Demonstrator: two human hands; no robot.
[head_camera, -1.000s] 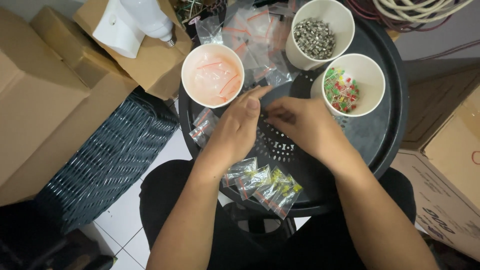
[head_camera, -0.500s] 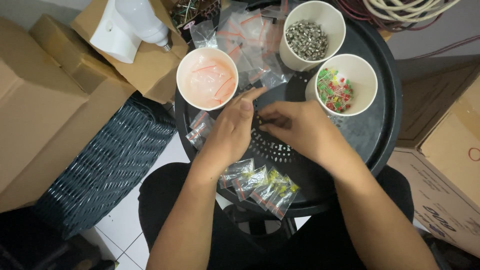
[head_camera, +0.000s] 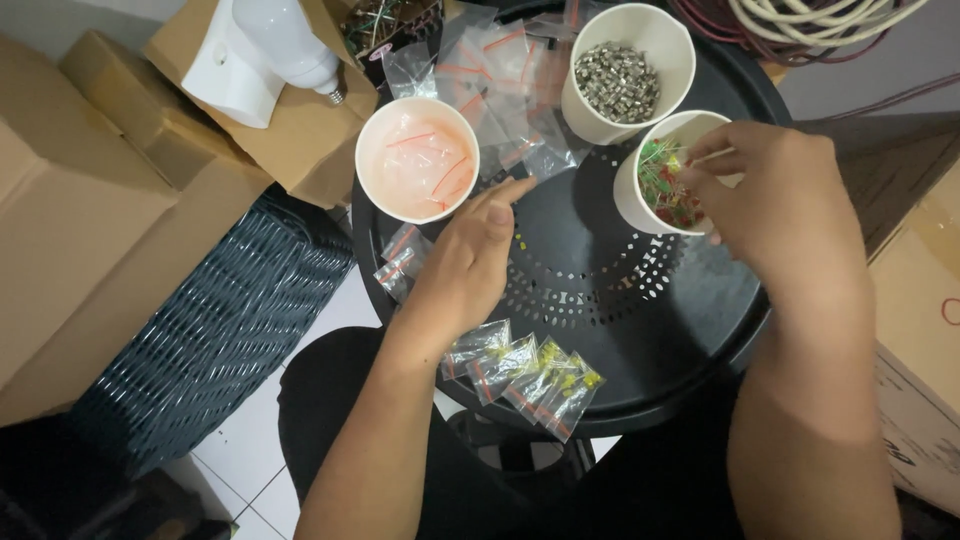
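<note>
Over the cup of coloured beads (head_camera: 668, 186), right hand (head_camera: 775, 205) grip pinched together; left hand (head_camera: 470, 265) grip loosely apart.

- Looks like a home corner turned into a small packing spot for electronic parts
- Round black perforated surface (head_camera: 640, 300) standing in for a workbench, over a white tiled floor (head_camera: 290, 420)
- Paper cups of stock: metal bits (head_camera: 617, 80), mixed coloured diodes (head_camera: 668, 185), empty little zip bags (head_camera: 420, 160)
- Filled bags (head_camera: 525, 375) lined up along the near edge
- Plain cardboard boxes (head_camera: 90, 220) stacked all round, with a dark woven basket (head_camera: 200, 340)
- White lamp holder with bulb (head_camera: 260, 50) and coiled cables (head_camera: 820, 25) lying about
</note>
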